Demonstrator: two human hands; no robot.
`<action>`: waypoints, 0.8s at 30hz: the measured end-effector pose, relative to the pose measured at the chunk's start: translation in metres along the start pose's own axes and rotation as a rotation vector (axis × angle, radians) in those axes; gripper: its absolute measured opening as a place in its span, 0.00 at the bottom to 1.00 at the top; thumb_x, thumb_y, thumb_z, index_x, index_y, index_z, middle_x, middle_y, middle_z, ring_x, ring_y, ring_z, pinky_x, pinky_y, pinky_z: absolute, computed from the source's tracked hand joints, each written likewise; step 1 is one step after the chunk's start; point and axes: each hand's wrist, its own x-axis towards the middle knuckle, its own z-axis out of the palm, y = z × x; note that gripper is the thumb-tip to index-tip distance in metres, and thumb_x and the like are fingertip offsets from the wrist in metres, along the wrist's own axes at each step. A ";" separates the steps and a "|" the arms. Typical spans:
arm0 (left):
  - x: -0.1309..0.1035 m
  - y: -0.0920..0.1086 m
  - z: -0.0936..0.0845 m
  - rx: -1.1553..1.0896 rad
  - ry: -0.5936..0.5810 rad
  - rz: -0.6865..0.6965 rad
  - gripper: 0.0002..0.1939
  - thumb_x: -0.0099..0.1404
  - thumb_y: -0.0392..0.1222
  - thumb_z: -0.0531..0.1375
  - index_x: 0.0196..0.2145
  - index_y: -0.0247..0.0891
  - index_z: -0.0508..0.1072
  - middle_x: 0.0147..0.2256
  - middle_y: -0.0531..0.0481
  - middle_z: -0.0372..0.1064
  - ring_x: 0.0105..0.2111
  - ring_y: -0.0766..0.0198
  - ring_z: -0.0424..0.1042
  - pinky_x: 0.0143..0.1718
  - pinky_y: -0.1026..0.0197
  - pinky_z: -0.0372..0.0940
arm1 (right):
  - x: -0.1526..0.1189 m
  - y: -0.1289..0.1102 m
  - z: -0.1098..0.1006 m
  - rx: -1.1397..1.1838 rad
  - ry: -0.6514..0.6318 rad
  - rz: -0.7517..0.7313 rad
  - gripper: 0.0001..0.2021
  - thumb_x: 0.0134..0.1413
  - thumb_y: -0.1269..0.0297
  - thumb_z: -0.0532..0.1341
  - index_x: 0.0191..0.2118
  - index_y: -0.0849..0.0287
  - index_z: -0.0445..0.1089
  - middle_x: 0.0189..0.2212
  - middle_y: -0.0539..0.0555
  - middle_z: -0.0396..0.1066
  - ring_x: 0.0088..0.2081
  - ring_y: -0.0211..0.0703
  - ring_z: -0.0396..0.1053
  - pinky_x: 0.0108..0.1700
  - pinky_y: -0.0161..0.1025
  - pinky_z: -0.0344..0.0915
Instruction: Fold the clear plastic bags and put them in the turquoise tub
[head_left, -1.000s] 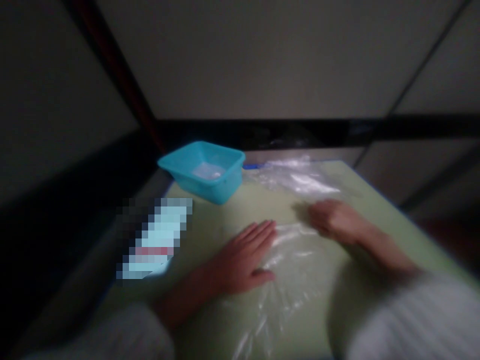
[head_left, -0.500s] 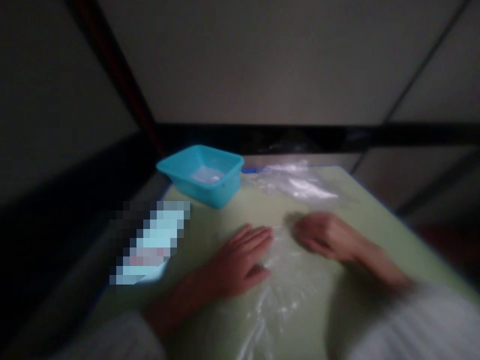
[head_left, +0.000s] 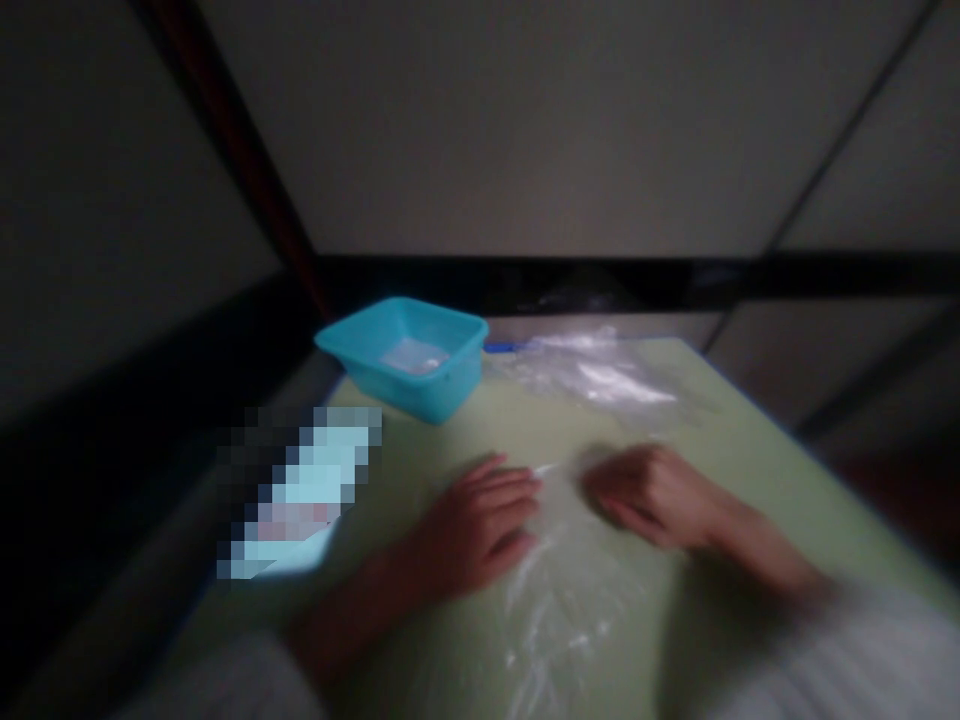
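Clear plastic film [head_left: 559, 590] is laid out on the tabletop [head_left: 757, 450] between the left hand [head_left: 480, 530] and the right hand [head_left: 652, 495]. The right, curled, its hold unclear, has been brought nearer the left, which is loosely spread, gripping nothing; the film's far edge is seemingly being worked.

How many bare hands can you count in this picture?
2: the left hand, at the left of the nearer clear plastic, and the right hand, curled, at its far right.

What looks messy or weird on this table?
The clear plastic by the left hand looks wrinkled, and the shiny plastic beside the turquoise tub looks crumpled. The bright patch at left is blocky, hiding what it is.
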 end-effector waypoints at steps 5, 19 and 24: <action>0.001 0.005 0.007 0.066 0.027 -0.097 0.24 0.64 0.44 0.53 0.57 0.35 0.61 0.59 0.41 0.58 0.60 0.56 0.56 0.61 0.47 0.50 | 0.012 -0.028 0.017 -0.029 0.144 0.124 0.25 0.62 0.55 0.50 0.57 0.70 0.60 0.55 0.67 0.63 0.55 0.53 0.62 0.54 0.49 0.62; -0.005 0.002 0.017 0.017 -0.074 -0.108 0.32 0.65 0.46 0.53 0.63 0.34 0.50 0.64 0.40 0.45 0.64 0.54 0.43 0.64 0.47 0.44 | 0.010 -0.054 0.046 -0.116 0.063 0.220 0.43 0.56 0.39 0.46 0.62 0.76 0.50 0.62 0.71 0.48 0.64 0.58 0.45 0.62 0.57 0.47; -0.007 0.002 0.019 0.005 -0.105 -0.075 0.34 0.65 0.47 0.53 0.64 0.35 0.46 0.65 0.41 0.42 0.65 0.56 0.42 0.64 0.49 0.43 | 0.008 -0.055 0.050 -0.126 0.087 0.224 0.42 0.57 0.39 0.45 0.62 0.75 0.50 0.62 0.71 0.49 0.64 0.58 0.46 0.61 0.58 0.48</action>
